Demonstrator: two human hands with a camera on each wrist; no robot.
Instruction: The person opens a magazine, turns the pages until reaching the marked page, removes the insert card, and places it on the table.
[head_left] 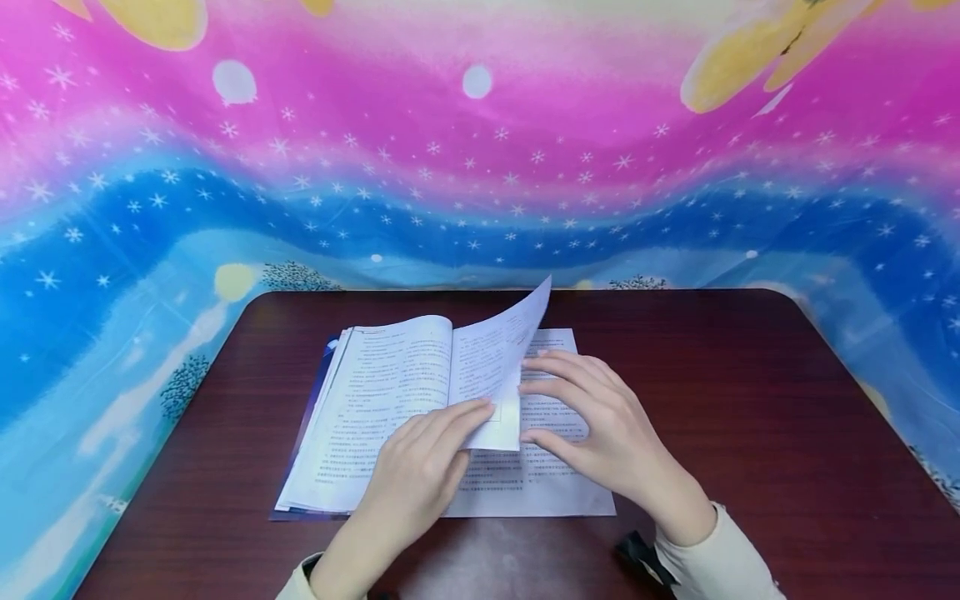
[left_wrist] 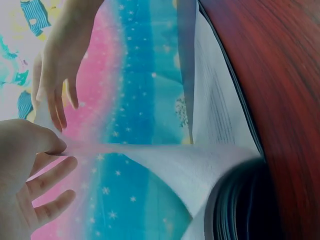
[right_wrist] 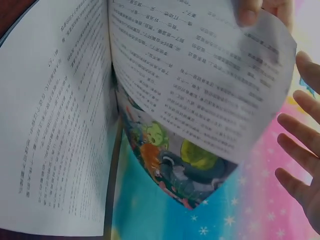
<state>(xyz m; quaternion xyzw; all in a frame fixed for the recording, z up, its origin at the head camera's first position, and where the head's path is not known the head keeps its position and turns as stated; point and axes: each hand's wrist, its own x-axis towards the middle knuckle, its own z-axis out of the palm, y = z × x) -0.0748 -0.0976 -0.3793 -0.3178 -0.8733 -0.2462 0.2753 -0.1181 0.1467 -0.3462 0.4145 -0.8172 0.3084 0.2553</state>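
Note:
A printed book (head_left: 375,408) lies spread on the table, and one leaf (head_left: 487,358) stands lifted from its right half, its far corner curling upward. My left hand (head_left: 427,454) pinches this leaf near its lower outer part; in the left wrist view the thumb of the left hand (left_wrist: 22,167) presses it against the fingers. Beside the leaf's outer edge is my right hand (head_left: 603,408), fingers spread and gripping nothing. In the right wrist view the right hand (right_wrist: 305,135) has its fingers apart, close to the leaf. A coloured picture (right_wrist: 175,155) shows below the printed text.
The dark brown wooden table (head_left: 750,400) extends on both sides of the book. Behind it hangs a pink and blue cloth (head_left: 480,183) with snowflakes. A black strap-like object (head_left: 643,560) is by the right sleeve.

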